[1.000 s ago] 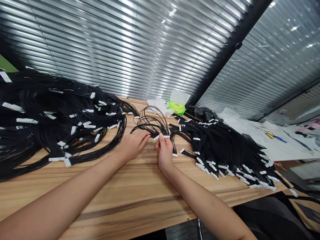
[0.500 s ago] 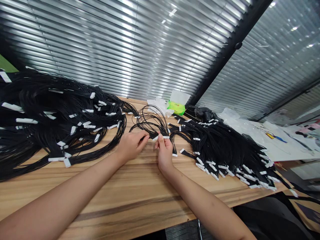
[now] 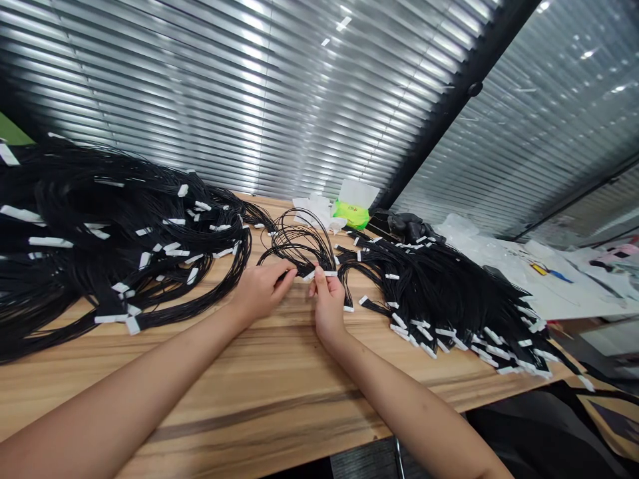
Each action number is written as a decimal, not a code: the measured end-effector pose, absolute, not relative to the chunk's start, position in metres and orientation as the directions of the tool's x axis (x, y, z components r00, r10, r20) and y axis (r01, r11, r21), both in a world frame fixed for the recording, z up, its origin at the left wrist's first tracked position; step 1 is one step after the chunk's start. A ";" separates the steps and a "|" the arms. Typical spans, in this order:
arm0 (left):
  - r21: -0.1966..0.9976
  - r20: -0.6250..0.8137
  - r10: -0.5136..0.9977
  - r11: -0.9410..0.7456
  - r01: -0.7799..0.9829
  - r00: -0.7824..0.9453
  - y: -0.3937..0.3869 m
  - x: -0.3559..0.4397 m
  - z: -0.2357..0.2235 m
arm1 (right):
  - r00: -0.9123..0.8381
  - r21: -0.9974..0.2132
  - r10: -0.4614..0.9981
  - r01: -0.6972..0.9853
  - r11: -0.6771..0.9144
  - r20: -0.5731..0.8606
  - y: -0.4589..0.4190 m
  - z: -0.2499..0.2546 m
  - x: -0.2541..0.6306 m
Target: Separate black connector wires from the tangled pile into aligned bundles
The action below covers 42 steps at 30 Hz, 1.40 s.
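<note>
A small looped bundle of thin black wires [image 3: 299, 241] lies on the wooden table [image 3: 279, 386] between my two hands. My left hand [image 3: 262, 290] pinches the bundle where its strands come together. My right hand [image 3: 329, 301] is closed on the same bundle's end, thumb up beside a white connector [image 3: 330, 273]. A big heap of black wires with white connectors [image 3: 100, 233] spreads to the left. A second, flatter pile of such wires [image 3: 449, 299] fans out to the right.
A green tissue pack [image 3: 352, 214] with white tissues sits at the back by the window blinds. A black object [image 3: 409, 226] lies beside it. Clear plastic bags and papers [image 3: 549, 279] cover the far right. The table's front edge runs below my forearms.
Almost nothing differs. My left fingers have shifted slightly along the wire bundle; both hands stay in the same spot.
</note>
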<state>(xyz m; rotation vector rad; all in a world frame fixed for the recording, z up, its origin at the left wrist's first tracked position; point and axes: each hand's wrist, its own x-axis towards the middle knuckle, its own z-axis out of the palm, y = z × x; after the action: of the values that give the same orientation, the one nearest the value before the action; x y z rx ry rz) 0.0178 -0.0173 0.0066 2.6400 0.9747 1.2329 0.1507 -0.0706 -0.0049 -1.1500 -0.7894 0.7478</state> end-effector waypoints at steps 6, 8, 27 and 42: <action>0.306 0.626 0.607 -0.769 0.561 0.490 -0.016 0.018 0.006 | 0.517 -0.964 0.843 -0.113 0.240 0.149 -0.070 -0.006 0.151; 0.309 0.615 0.617 -0.762 0.569 0.491 -0.016 0.018 0.007 | 0.515 -0.965 0.844 -0.110 0.239 0.150 -0.070 -0.006 0.151; 0.635 0.533 0.775 -0.631 0.446 0.339 -0.016 0.017 0.009 | 0.505 -0.967 0.852 -0.119 0.227 0.138 -0.070 -0.005 0.150; 0.889 0.432 0.858 -0.457 0.027 0.280 -0.005 0.022 -0.004 | 0.486 -0.968 0.866 -0.137 0.211 0.120 -0.069 -0.007 0.150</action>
<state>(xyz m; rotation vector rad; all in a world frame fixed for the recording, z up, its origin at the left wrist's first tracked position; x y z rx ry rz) 0.0217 -0.0045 -0.0042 1.7298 0.8109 1.2754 0.1502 -0.0692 -0.0073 -1.1462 -0.7929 0.8087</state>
